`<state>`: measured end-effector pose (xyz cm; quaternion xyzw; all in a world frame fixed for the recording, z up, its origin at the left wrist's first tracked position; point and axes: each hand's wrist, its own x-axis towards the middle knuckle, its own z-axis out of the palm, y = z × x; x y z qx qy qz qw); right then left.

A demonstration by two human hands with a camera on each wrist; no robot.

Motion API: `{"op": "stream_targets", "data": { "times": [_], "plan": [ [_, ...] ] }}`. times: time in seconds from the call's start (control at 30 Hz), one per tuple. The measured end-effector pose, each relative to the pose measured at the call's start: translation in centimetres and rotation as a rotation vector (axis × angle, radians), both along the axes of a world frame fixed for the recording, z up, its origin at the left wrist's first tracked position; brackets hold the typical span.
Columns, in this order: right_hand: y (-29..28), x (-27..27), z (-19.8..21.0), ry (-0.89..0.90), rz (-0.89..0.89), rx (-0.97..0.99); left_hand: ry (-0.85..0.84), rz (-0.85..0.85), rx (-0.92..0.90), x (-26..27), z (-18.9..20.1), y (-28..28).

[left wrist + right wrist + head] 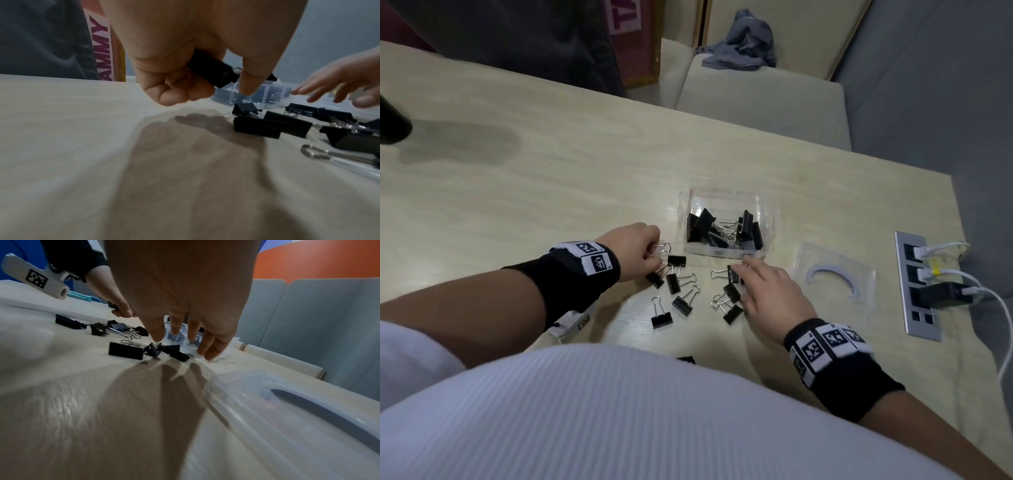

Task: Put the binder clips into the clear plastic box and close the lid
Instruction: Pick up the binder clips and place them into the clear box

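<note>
Left hand [637, 250] curls around a binder clip [211, 71]; right hand [774, 294], fingers spread, hovers over loose clips [732, 301] on the bench [551, 178]

Table [551, 164]: pale wood-grain top, smooth, faint sheen. Binder clips [681, 305]: matt black bodies, bright shiny wire handles. Box [767, 219] and lid [866, 274]: clear glossy plastic. Power strip [914, 325]: brushed metal face. Wristbands [599, 263]: black knit cloth. Shirt [619, 411]: white ribbed fabric.
</note>
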<state>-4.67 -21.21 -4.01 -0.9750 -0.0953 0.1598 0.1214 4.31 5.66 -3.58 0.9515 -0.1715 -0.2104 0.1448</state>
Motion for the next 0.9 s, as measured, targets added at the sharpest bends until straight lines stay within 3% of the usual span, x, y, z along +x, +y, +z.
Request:
{"op": "stream_targets", "data": {
  "times": [0.17, 0.43, 0.63, 0.8, 0.9],
  "plan": [
    [1.4, 0.3, -0.7, 0.056, 0.064, -0.13, 0.006, 0.075, -0.128, 0.5, 1.1, -0.4],
    [1.3, 0.9, -0.9, 0.063, -0.036, -0.015, -0.164, 0.212, -0.245, 4.5, 3.8, -4.0],
    [0.7, 0.6, -0.8, 0.034, -0.123, 0.097, -0.15, 0.239, -0.29, 7.6, 4.0, -6.5],
    [0.6, 1.3, 0.2, -0.046, -0.064, 0.092, -0.077, 0.24, -0.253, 8.6, 3.6, -6.7],
    [0.8, 2.5, 1.6, -0.053, -0.151, 0.219, -0.091, 0.242, -0.251, 7.9, 3.1, -5.9]
  ]
}}
